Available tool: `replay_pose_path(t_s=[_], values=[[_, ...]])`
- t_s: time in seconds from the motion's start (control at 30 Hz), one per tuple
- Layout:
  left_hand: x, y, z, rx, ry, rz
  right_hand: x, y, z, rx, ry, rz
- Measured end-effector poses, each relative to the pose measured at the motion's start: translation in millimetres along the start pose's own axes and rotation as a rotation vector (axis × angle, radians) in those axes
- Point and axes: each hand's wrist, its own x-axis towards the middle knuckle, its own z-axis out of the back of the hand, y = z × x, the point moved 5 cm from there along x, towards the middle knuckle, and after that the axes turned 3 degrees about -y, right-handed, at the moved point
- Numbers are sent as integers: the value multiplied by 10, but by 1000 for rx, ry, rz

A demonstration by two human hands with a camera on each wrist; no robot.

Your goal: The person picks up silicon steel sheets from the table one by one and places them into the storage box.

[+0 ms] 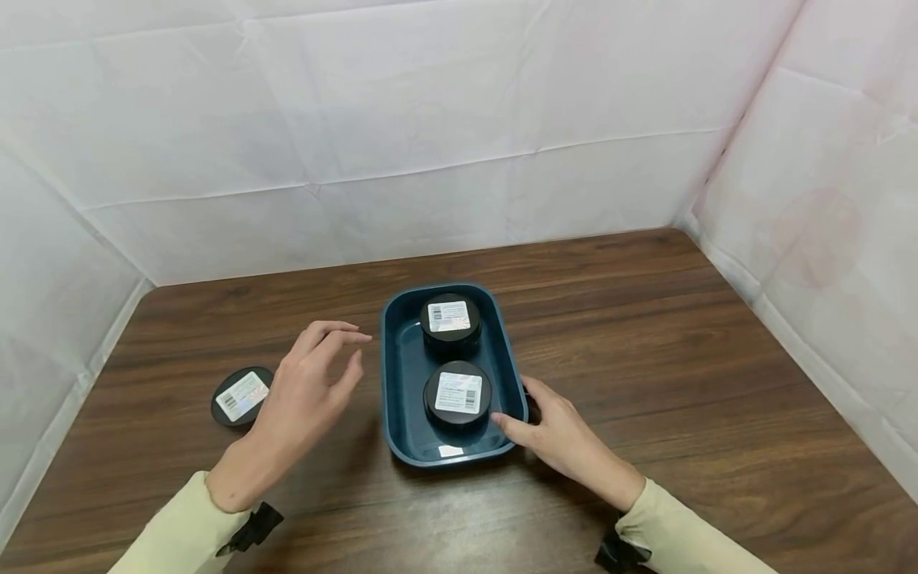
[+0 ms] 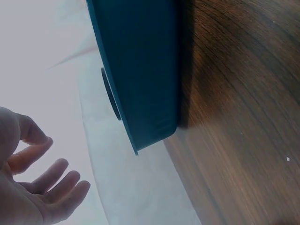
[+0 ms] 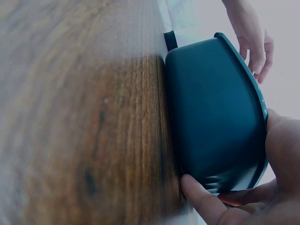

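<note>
A dark teal plastic tray (image 1: 403,375) with rounded corners stands on the table. Inside it sit two round black containers, the far one (image 1: 449,316) and the near one (image 1: 457,392), both with white barcode labels facing up. My right hand (image 1: 562,434) grips the tray at its near right side, thumb over the rim and fingers against the outer wall. Left of the tray, my left hand (image 1: 308,383) hovers with fingers loosely bent and nothing in them. A third black round container (image 1: 242,396) with a similar label lies behind the left wrist, which partly covers its right edge.
The brown wood-grain table (image 1: 688,383) extends on both sides of the tray. White sheeting (image 1: 402,119) hangs behind the table and along its left and right sides. Black straps (image 1: 258,526) sit at both sleeve cuffs.
</note>
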Motion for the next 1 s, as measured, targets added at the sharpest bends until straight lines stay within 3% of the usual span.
replay_pose_path(t_s=[0.33, 0.6, 1.0], values=[[-85, 109, 68, 42, -25, 29, 2, 4, -16, 11, 5, -6], [-191, 209, 86, 63, 8, 89, 2, -1, -9, 11, 14, -12], [-334, 410, 48, 84, 180, 266, -2, -3, 5, -9, 8, 0]])
